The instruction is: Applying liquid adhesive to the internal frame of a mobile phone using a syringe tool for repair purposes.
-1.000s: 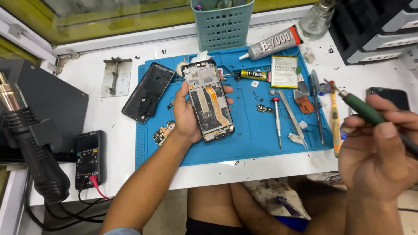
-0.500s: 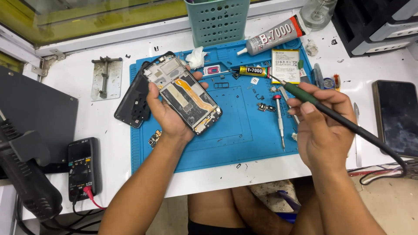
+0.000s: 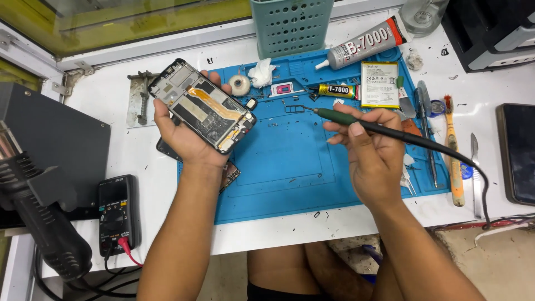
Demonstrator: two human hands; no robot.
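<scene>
Our left hand [image 3: 186, 136] cups an opened phone [image 3: 203, 107], its rectangular frame baring glossy boards and an orange ribbon, above the blue rubbery mat [image 3: 290, 167]. At three o'clock, our right hand [image 3: 372, 150] pinches a slim green soldering iron [image 3: 356, 120], its black cord trailing rightward.

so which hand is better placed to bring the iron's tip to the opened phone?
Right. The right hand already grips the green-handled soldering iron, tip aimed left over the blue mat. The left hand is full, cradling the opened black phone frame.
</scene>
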